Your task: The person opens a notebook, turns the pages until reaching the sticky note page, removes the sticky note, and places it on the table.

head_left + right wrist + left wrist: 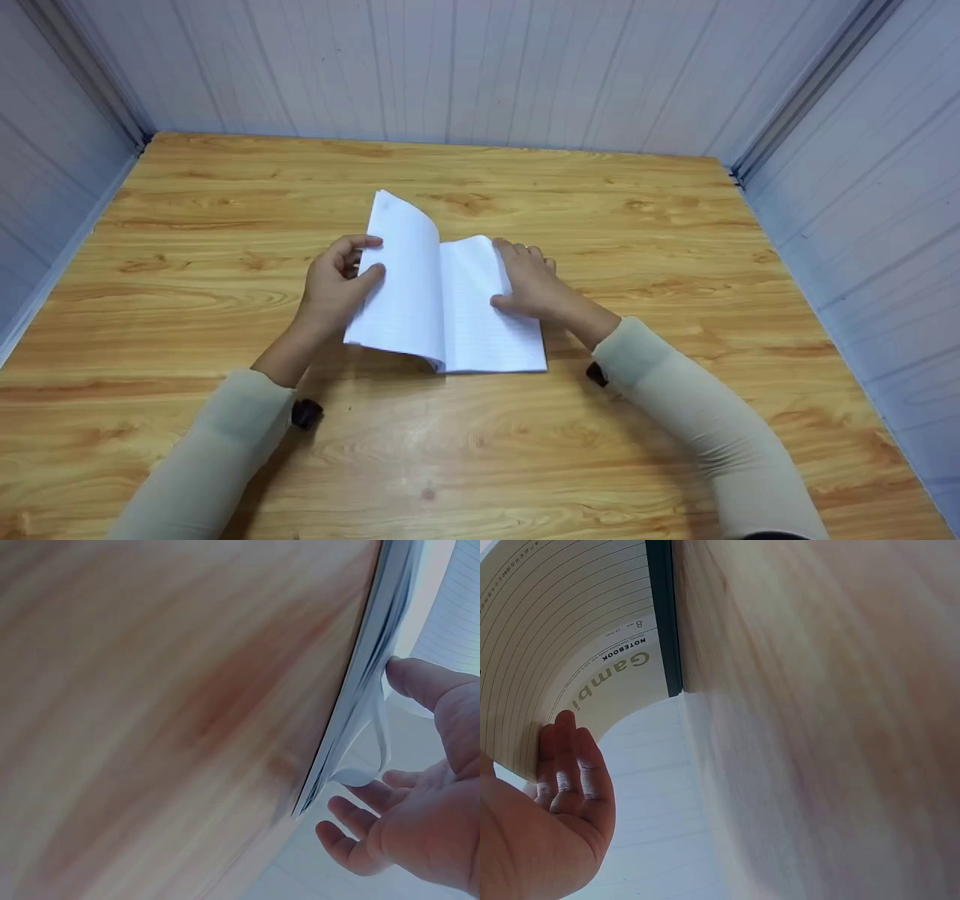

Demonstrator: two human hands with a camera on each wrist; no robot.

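A lined notebook (472, 337) lies open on the wooden table, its left part raised and bowed. My left hand (334, 283) grips that raised part at its outer edge, thumb on the white page and fingers behind. From below, the left wrist view shows the cream cover (622, 637), printed "Gambi NOTEBOOK", and a dark spine strip (664, 615). At the right half, my right hand (531, 283) pinches the page edge, its thumb on the paper. A page (381, 731) bulges up between thumb and index finger; the other fingers extend past the edge.
The wooden table (480, 450) spreads around the notebook on every side. White panelled walls (450, 67) border it at the back, left and right. Small black objects (306, 414) show beside both sleeve cuffs.
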